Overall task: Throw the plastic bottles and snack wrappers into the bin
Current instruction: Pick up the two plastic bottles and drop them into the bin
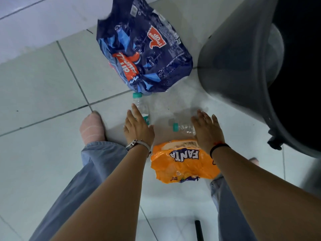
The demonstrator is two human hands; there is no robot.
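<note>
Two clear plastic bottles with teal caps lie on the tiled floor. One bottle (142, 106) points away from me, and my left hand (138, 126) hovers over its lower half, fingers spread. The other bottle (184, 127) lies sideways, its body under my right hand (207, 130), which is also spread and not closed. A crumpled orange Fanta wrapper (182, 162) lies between my forearms. A large dark blue Thums Up wrapper (144, 49) lies farther ahead. The grey bin (243, 58) with a black liner stands at the right.
My socked left foot (93, 127) rests on the floor left of the bottles, trouser legs on both sides. A white wall base runs along the top left. A black rod end (198, 230) shows at the bottom edge.
</note>
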